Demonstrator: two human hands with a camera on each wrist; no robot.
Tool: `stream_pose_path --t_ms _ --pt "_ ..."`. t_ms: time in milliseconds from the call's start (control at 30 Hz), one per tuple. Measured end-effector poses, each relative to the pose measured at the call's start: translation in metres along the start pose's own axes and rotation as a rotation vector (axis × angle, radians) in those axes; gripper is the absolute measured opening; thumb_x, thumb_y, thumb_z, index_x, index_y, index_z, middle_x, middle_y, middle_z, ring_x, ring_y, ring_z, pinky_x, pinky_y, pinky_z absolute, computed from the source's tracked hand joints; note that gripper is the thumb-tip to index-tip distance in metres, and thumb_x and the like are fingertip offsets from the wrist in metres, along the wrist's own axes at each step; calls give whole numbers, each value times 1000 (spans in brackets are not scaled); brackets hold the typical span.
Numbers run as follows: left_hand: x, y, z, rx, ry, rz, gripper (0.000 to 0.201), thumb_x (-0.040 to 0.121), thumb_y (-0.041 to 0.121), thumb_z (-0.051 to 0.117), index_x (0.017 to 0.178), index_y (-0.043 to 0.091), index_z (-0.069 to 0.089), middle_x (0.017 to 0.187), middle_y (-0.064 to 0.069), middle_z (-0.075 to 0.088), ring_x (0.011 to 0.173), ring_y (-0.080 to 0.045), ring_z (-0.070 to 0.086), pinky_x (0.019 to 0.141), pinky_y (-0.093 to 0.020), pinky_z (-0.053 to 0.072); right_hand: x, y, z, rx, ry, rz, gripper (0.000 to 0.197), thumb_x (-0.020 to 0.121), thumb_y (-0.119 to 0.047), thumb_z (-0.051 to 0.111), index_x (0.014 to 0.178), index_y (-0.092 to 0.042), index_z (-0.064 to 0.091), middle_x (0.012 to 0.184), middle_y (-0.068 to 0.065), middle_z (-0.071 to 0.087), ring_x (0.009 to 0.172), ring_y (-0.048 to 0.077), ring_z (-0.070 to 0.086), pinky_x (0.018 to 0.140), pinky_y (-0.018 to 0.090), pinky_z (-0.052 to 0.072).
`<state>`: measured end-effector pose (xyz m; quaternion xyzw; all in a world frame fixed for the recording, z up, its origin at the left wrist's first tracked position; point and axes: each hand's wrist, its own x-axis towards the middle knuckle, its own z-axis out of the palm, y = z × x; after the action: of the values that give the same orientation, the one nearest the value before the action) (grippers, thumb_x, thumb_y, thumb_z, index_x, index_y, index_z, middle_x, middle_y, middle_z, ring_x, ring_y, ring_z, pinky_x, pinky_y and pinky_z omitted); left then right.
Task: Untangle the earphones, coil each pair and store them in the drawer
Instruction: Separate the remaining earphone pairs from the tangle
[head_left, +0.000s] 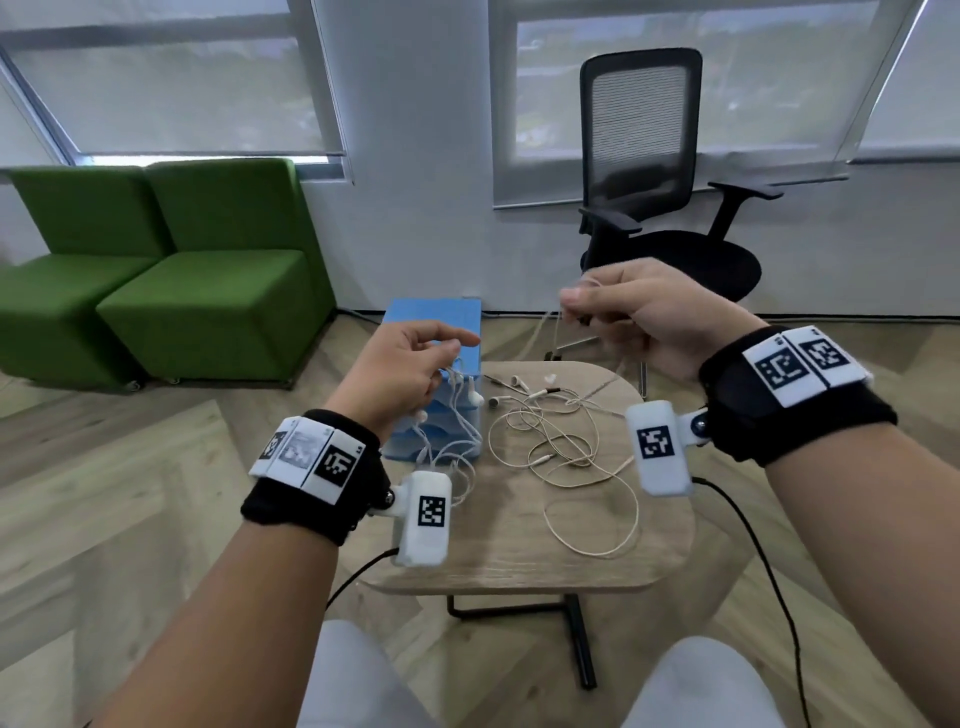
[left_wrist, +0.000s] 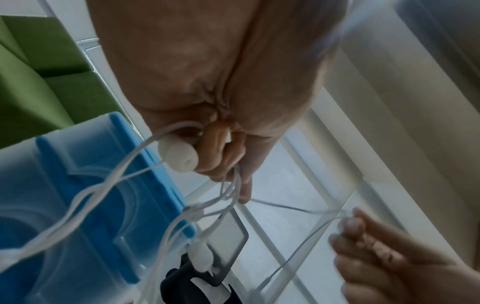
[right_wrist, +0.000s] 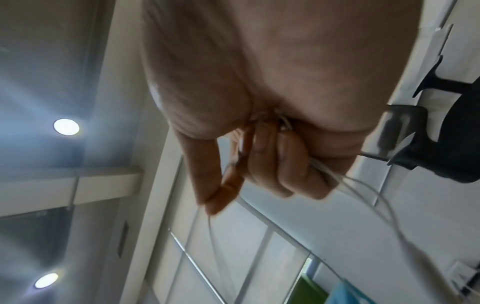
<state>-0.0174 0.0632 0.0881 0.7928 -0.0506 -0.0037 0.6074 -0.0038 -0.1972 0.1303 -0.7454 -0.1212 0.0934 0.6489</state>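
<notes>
My left hand (head_left: 415, 364) is raised in front of the blue drawer unit (head_left: 434, 332) and grips a bunch of white earphone cords (head_left: 457, 415) whose buds dangle below it. In the left wrist view the curled fingers (left_wrist: 221, 156) hold those white cords (left_wrist: 109, 185) with one bud (left_wrist: 179, 154) against them. My right hand (head_left: 613, 312) is held higher, over the table's far edge, and pinches a thin cream cord (head_left: 556, 332) between thumb and fingers (right_wrist: 259, 164). A tangle of cream earphones (head_left: 566, 457) lies on the wooden table (head_left: 519, 561).
The small wooden table stands on a black metal foot (head_left: 576, 639). A black office chair (head_left: 649, 182) stands behind it and two green seats (head_left: 171, 270) are at the left. My knees (head_left: 353, 675) are below the table's near edge.
</notes>
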Motion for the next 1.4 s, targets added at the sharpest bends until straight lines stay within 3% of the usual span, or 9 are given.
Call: stream_pose_path --t_ms 133,400,633,767,1000,1100,1200,1300,1400 --pt "-2 -2 3 26 -20 -26 23 105 6 53 105 9 76 52 9 44 46 -10 24 39 -19 21 0 -17 11 227 73 -195 19 97 -21 65 82 -9 61 57 -7 38 49 9 22 49 26 14" --pt "-2 -5 5 99 -11 -26 26 107 10 50 104 11 75 53 11 46 44 -6 29 41 -19 26 -2 -31 11 326 51 -258 22 102 -21 60 82 -11 62 59 -4 31 49 10 25 57 31 12" --pt "-4 -5 4 81 -15 -2 24 107 12 51 105 14 75 59 5 39 47 -8 27 42 -21 26 9 -22 5 -158 130 -147 21 98 -20 69 90 -1 70 60 1 47 49 12 34 48 23 25" --pt "-7 -2 6 48 -24 33 22 106 12 53 110 15 74 61 6 41 46 -8 29 42 -19 27 12 -17 5 -364 24 -67 9 90 -7 76 99 -3 76 85 17 68 57 13 47 54 25 39" --pt "-7 10 21 97 -116 149 45 94 18 74 135 28 59 64 -1 45 41 -2 34 44 -12 31 14 -14 25 -541 -223 -19 26 89 8 67 111 -3 76 56 -8 56 51 8 48 56 23 44" --pt "-3 13 28 173 -193 194 23 93 17 75 114 20 69 53 11 46 45 -1 38 49 -12 31 14 -17 31 -526 -276 -67 28 86 6 72 110 -7 75 71 5 61 63 14 52 61 26 46" --pt "1 13 29 224 -187 211 15 97 26 70 100 15 78 65 -4 64 62 -4 50 61 -18 40 14 -17 31 -500 -280 -97 29 82 7 72 108 -5 72 86 23 66 72 23 55 63 30 49" --pt "1 13 23 249 -106 191 26 102 28 62 90 12 79 60 0 48 50 -4 37 52 -22 32 15 -10 18 -479 -189 -85 30 84 15 68 108 -3 69 85 17 65 68 22 55 57 23 49" --pt "1 11 14 219 6 178 30 103 30 59 89 14 80 64 -5 41 57 -15 36 55 -27 30 16 4 4 -469 -66 -57 23 86 14 69 100 -4 70 83 18 65 65 20 57 56 23 49"
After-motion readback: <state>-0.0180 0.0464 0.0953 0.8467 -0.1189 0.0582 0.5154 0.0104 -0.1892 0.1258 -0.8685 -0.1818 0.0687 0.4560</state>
